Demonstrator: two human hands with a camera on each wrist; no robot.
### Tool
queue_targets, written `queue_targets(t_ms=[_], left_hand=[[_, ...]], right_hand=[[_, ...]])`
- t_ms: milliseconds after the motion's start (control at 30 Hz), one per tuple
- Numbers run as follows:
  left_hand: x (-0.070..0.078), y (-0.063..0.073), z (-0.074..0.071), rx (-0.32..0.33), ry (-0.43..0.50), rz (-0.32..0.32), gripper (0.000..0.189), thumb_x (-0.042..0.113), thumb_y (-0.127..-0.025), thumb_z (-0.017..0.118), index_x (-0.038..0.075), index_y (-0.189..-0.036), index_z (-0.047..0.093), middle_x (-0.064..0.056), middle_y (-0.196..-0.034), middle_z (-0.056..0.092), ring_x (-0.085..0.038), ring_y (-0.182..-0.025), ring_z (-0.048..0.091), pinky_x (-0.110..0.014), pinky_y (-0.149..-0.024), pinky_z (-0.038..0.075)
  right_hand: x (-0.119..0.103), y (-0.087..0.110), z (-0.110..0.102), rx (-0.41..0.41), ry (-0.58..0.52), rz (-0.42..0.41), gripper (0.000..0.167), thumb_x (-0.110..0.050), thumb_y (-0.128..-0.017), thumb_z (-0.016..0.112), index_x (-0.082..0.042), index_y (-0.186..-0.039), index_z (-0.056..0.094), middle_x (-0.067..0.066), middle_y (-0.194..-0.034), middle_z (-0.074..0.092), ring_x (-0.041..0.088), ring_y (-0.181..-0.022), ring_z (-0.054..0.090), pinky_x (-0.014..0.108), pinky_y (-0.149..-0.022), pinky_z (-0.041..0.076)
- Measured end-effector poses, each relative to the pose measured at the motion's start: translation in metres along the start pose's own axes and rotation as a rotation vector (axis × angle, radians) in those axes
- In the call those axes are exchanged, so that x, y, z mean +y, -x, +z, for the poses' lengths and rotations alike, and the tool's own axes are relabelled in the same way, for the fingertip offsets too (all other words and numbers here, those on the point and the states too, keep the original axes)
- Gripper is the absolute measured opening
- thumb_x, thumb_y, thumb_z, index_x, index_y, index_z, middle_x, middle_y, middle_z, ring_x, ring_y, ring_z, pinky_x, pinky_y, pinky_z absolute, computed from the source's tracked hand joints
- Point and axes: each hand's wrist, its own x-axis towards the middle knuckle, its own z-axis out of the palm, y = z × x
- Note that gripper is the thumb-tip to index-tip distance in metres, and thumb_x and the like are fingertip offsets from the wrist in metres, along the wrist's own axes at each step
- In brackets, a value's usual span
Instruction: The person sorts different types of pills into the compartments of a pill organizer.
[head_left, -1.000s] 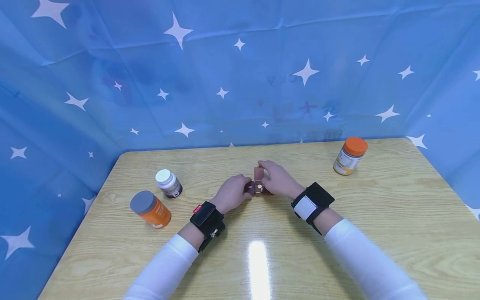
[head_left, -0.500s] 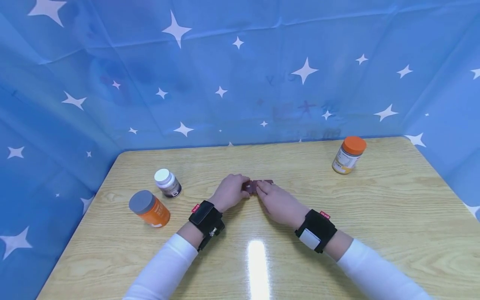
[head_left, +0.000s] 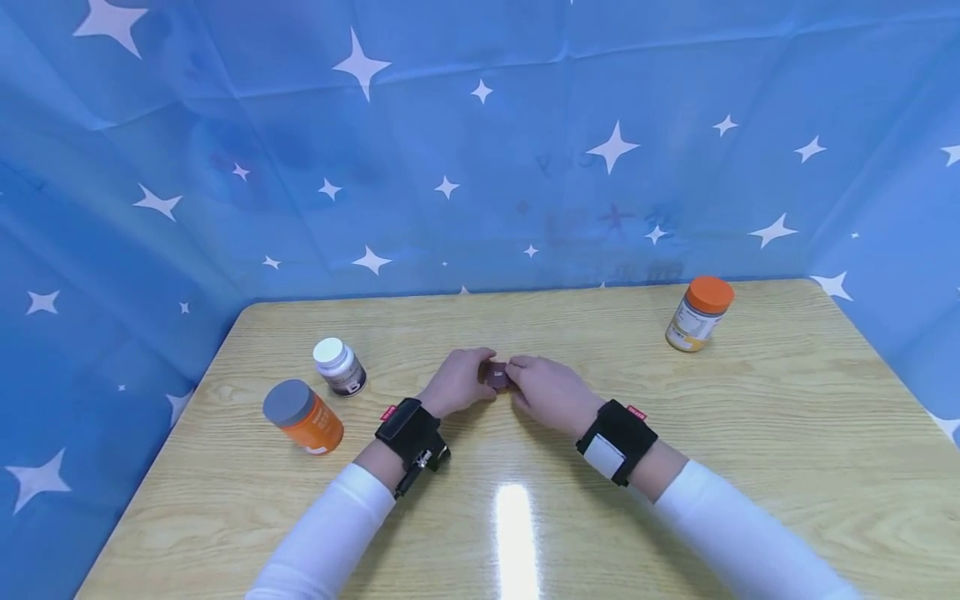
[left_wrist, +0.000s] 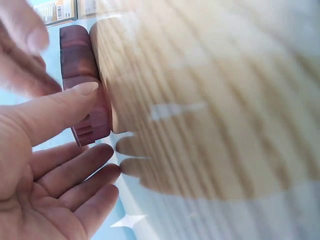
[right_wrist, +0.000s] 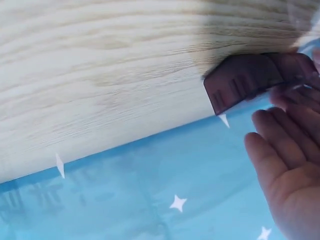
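A dark red translucent pill organizer (head_left: 497, 377) with a row of compartments lies on the wooden table, mostly covered by the hands in the head view. My left hand (head_left: 459, 382) holds its left end, with the thumb (left_wrist: 60, 112) on the near side and other fingers beyond. From the right, my right hand (head_left: 555, 392) reaches over the box, fingertips right at the lids. In the left wrist view the pill organizer (left_wrist: 85, 80) shows its long near side. The far side of the pill organizer (right_wrist: 245, 77) shows in the right wrist view, where the right hand's fingers (right_wrist: 280, 135) lie loosely extended.
An orange jar with a grey lid (head_left: 303, 417) and a white-capped bottle (head_left: 340, 367) stand at the left. A jar with an orange lid (head_left: 699, 314) stands at the back right. A blue star-patterned cloth (head_left: 480, 167) hangs behind the table (head_left: 637, 533).
A raised lid, with a white pill in the compartment below, has been lowered. My right hand came down over the box, then shifted slightly left. The left hand stays at the left end.
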Motion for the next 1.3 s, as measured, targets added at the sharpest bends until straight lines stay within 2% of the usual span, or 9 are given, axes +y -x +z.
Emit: queue_targets(t_ms=[133, 300, 433, 500, 567, 700, 1000, 1300], left_hand=[[-0.002, -0.002, 0.0, 0.005, -0.007, 0.023, 0.036, 0.012, -0.077, 0.074, 0.002, -0.11, 0.063, -0.011, -0.101, 0.065, -0.022, -0.091, 0.059, -0.033, -0.08, 0.047], [-0.004, -0.003, -0.002, 0.009, -0.011, 0.032, 0.028, 0.014, -0.077, 0.075, 0.005, -0.102, 0.066, -0.009, -0.096, 0.066, -0.02, -0.086, 0.058, -0.032, -0.078, 0.047], [-0.003, -0.004, -0.002, 0.015, -0.022, 0.028, 0.027, 0.014, -0.075, 0.076, 0.005, -0.1, 0.067, -0.008, -0.094, 0.066, -0.02, -0.085, 0.059, -0.032, -0.078, 0.048], [-0.002, -0.004, -0.003, 0.015, -0.029, 0.021, 0.028, 0.013, -0.075, 0.076, 0.004, -0.1, 0.067, -0.009, -0.094, 0.066, -0.02, -0.085, 0.058, -0.032, -0.078, 0.048], [-0.001, -0.004, -0.003, 0.012, -0.042, 0.016, 0.03, 0.013, -0.075, 0.076, 0.004, -0.102, 0.067, -0.009, -0.095, 0.066, -0.02, -0.086, 0.059, -0.032, -0.079, 0.048], [0.0, -0.006, -0.001, 0.014, -0.06, 0.006, 0.031, 0.014, -0.074, 0.076, 0.003, -0.102, 0.067, -0.01, -0.097, 0.067, -0.021, -0.088, 0.059, -0.033, -0.082, 0.048], [0.001, -0.006, 0.0, 0.031, -0.083, 0.032, 0.027, 0.014, -0.076, 0.075, 0.004, -0.1, 0.067, -0.009, -0.095, 0.067, -0.02, -0.086, 0.06, -0.033, -0.08, 0.048], [0.002, -0.005, -0.001, 0.018, -0.066, -0.002, 0.034, 0.015, -0.077, 0.074, 0.004, -0.108, 0.066, -0.01, -0.103, 0.068, -0.023, -0.098, 0.061, -0.034, -0.09, 0.047]], right_hand=[[-0.004, -0.013, 0.003, 0.029, -0.012, -0.017, 0.013, -0.014, -0.085, 0.065, -0.005, -0.095, 0.066, 0.006, -0.089, 0.064, 0.018, -0.08, 0.064, 0.031, -0.07, 0.053], [-0.008, -0.02, 0.01, 0.051, 0.011, -0.018, 0.009, -0.013, -0.088, 0.062, -0.006, -0.089, 0.067, 0.004, -0.085, 0.065, 0.016, -0.077, 0.065, 0.027, -0.068, 0.053], [-0.006, -0.019, 0.014, 0.077, 0.162, -0.084, 0.01, -0.008, -0.089, 0.058, -0.005, -0.094, 0.066, 0.004, -0.085, 0.063, 0.013, -0.074, 0.061, 0.022, -0.064, 0.05], [-0.005, -0.019, 0.017, 0.085, 0.235, -0.124, 0.014, -0.005, -0.088, 0.057, -0.002, -0.099, 0.065, 0.006, -0.09, 0.064, 0.014, -0.079, 0.06, 0.022, -0.07, 0.05], [-0.004, -0.017, 0.019, 0.078, 0.268, -0.147, 0.02, -0.002, -0.088, 0.055, 0.0, -0.106, 0.064, 0.009, -0.099, 0.065, 0.017, -0.09, 0.061, 0.025, -0.081, 0.05], [-0.003, -0.015, 0.026, 0.064, 0.244, -0.147, 0.029, -0.001, -0.09, 0.051, 0.003, -0.116, 0.061, 0.015, -0.117, 0.063, 0.024, -0.11, 0.059, 0.032, -0.099, 0.044], [0.0, -0.011, 0.031, 0.157, 0.256, -0.176, 0.028, 0.0, -0.09, 0.049, 0.003, -0.115, 0.061, 0.016, -0.117, 0.063, 0.025, -0.11, 0.059, 0.031, -0.098, 0.045], [0.001, -0.011, 0.031, 0.145, 0.167, -0.143, 0.029, 0.0, -0.09, 0.049, 0.004, -0.116, 0.061, 0.017, -0.119, 0.062, 0.026, -0.112, 0.058, 0.032, -0.097, 0.046]])
